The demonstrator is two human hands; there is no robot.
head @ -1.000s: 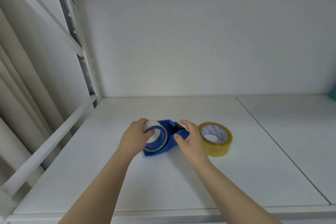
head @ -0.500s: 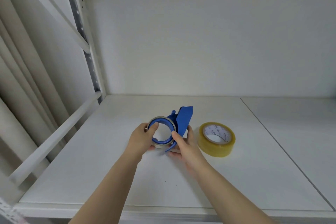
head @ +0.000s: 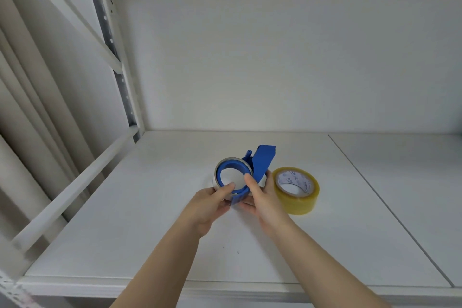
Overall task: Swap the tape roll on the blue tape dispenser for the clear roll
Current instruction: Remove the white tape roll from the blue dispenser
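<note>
Head view: upright blue dispenser (head: 263, 162) with pale roll (head: 225, 160), gripped by left hand (head: 207, 205) and right hand (head: 265, 200).

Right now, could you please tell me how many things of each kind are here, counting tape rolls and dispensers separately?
Tape dispensers: 1, the blue tape dispenser, held in the right hand.
Tape rolls: 2, the mounted roll on that dispenser, gripped by the left hand, and the yellowish clear roll lying flat on the shelf.
Total: 3
</note>
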